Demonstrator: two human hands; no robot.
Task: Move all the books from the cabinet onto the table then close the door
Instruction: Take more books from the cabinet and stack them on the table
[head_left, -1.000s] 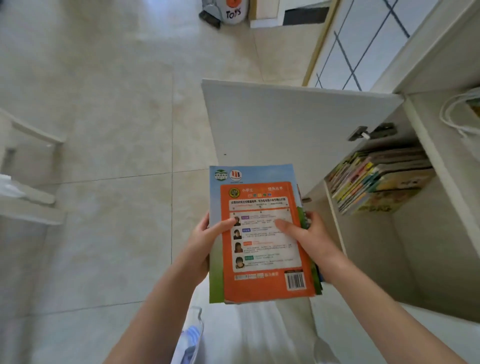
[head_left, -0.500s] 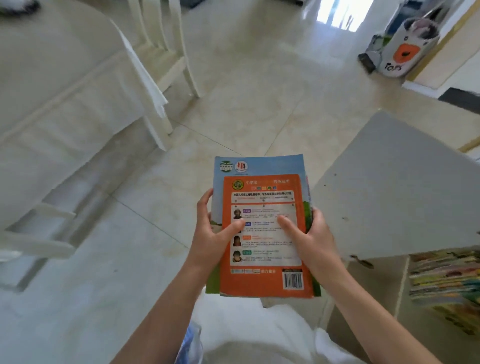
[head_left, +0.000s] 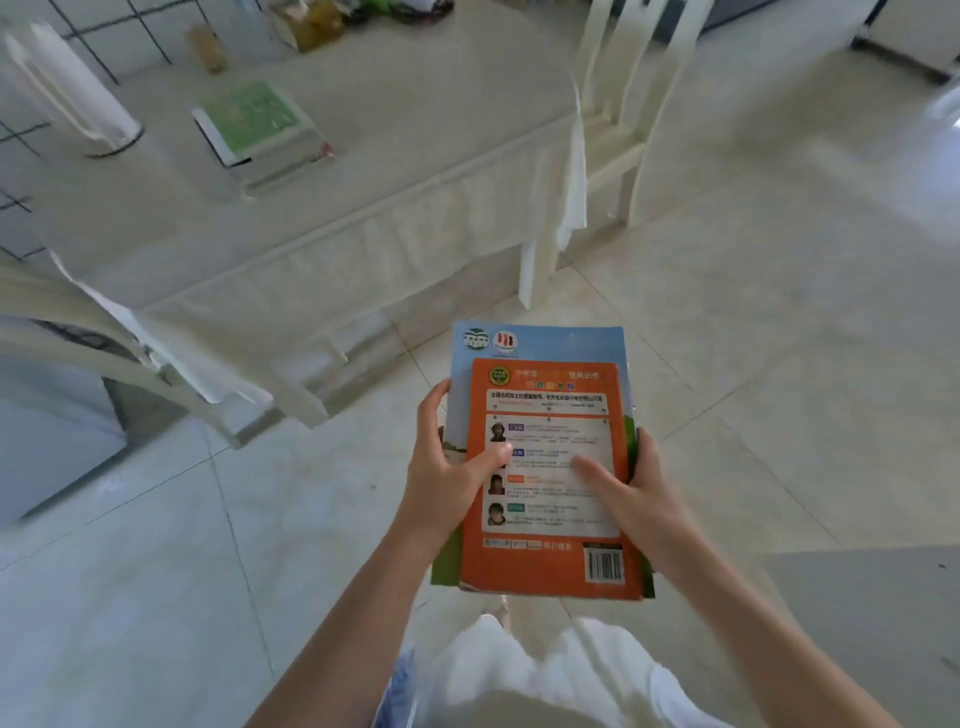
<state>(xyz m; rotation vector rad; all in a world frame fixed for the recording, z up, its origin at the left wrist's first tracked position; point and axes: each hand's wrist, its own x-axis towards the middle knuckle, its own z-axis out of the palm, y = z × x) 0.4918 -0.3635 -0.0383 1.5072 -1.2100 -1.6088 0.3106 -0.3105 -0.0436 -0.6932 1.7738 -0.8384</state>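
Observation:
I carry a small stack of books (head_left: 545, 551) in front of me, an orange back cover on top of a larger blue one. My left hand (head_left: 447, 478) grips the stack's left edge with its thumb on the orange cover. My right hand (head_left: 628, 493) grips the right edge, thumb also on top. The table (head_left: 395, 130) with a white cloth stands ahead and to the left. On it lies another stack of books (head_left: 260, 130) with a green cover on top. The open cabinet door (head_left: 872, 623) shows as a grey panel at the lower right; the cabinet itself is out of view.
A white chair (head_left: 623, 104) stands at the table's right end and another chair (head_left: 78, 312) at its near left. A white paper roll (head_left: 72, 93) and some blurred items (head_left: 311, 21) sit on the table's far side. Tiled floor (head_left: 779, 312) lies between me and the table.
My view has swung left, away from the cabinet and toward the table. The cabinet shelves have left the view. Both hands keep the same hold on the stack.

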